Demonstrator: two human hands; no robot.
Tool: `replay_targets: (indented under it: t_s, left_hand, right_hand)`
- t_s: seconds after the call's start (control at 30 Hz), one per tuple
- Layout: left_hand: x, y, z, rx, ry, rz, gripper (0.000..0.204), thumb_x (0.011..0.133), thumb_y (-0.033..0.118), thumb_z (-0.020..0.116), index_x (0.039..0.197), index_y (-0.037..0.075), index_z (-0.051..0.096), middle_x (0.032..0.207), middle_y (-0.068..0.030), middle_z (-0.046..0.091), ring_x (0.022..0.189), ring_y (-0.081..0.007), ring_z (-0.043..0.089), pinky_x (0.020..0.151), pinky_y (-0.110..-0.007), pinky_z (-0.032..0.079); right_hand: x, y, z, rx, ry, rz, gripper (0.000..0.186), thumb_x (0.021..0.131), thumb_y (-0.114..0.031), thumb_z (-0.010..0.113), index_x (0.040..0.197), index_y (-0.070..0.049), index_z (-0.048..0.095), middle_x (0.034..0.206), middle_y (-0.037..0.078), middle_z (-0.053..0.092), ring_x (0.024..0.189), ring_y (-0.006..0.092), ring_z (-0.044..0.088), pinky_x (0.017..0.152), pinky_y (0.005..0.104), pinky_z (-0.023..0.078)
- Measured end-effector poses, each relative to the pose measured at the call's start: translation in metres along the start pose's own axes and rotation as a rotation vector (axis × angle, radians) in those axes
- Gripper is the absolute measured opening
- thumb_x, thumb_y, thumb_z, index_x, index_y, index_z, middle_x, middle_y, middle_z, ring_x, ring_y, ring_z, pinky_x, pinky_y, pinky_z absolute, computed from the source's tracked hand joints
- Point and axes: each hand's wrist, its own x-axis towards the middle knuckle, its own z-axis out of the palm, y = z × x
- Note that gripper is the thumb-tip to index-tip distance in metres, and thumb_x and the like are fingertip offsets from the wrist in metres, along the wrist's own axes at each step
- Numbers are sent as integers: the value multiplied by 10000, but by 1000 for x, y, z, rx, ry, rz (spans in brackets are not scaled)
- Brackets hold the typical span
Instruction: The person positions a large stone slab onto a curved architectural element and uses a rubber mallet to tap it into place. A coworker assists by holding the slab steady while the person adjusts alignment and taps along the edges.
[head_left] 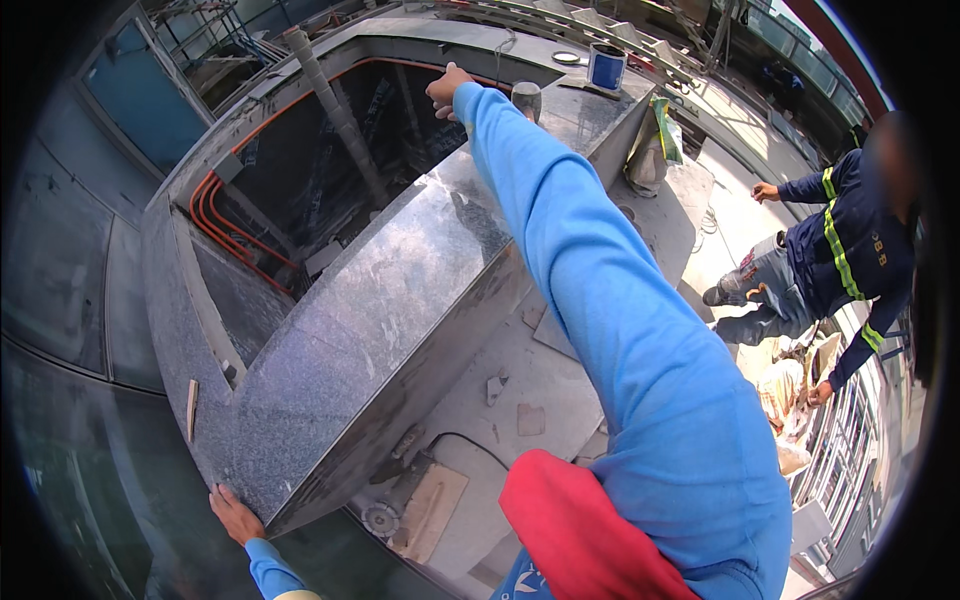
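Note:
My left hand (238, 515) lies at the near corner of the grey stone ledge (340, 360), fingers stretched along its edge. My right arm, in a blue sleeve, reaches far forward. At its end my right hand (449, 92) is closed, fingers curled, by the inner rim of the ledge; whether anything is in it cannot be seen. A grey, round-topped object (526, 101) stands just right of that hand, partly behind the sleeve. Farther right on the ledge is a blue and white can (606, 67), with a round lid (566, 58) beside it.
The ledge surrounds a deep dark pit (330, 150) with orange conduits (235, 230) and a slanting pole (340, 115). A wooden strip (192, 410) lies at left. Below are a board (432, 512), cable and rubble. A co-worker (835, 245) stands at right. A red cloth (585, 535) hangs near me.

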Motion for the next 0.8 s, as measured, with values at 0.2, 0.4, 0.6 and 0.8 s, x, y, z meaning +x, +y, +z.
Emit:
replay_targets:
  t_s: [0.2,0.4,0.6,0.8]
  left_hand:
    - [0,-4,1,-11,-6,11,620,1119,481,330,1500,18,492,1561,-240,435,1465,-400,382,1212,-455,299]
    - [4,-8,3,6,-20,-21,663,1115,519,308,1511,18,484,1572,-228,432,1473,-385,376,1221,-449,291]
    - [9,-15,7,31,-12,-20,726,1105,563,291,1517,-7,471,1573,-222,437,1461,-379,395,1228,-436,293]
    - [21,-37,18,-136,15,-2,747,1082,577,387,1483,-43,499,1535,-213,499,1430,-370,449,1206,-416,331]
  right_hand:
    - [9,5,5,-63,58,-12,832,1013,-253,615,1646,-74,105,1188,211,706,938,333,761,753,391,598]
    - [-45,13,26,-383,193,-211,797,911,-270,643,1593,-37,302,1397,248,621,1211,382,669,1070,438,517]
    - [-150,100,78,-798,-154,-472,577,990,-484,596,1442,-126,603,1549,198,493,1446,350,455,1177,546,326]
    - [-160,117,82,-689,-54,-524,556,997,-485,573,1389,-98,645,1544,187,494,1453,340,435,1198,517,297]
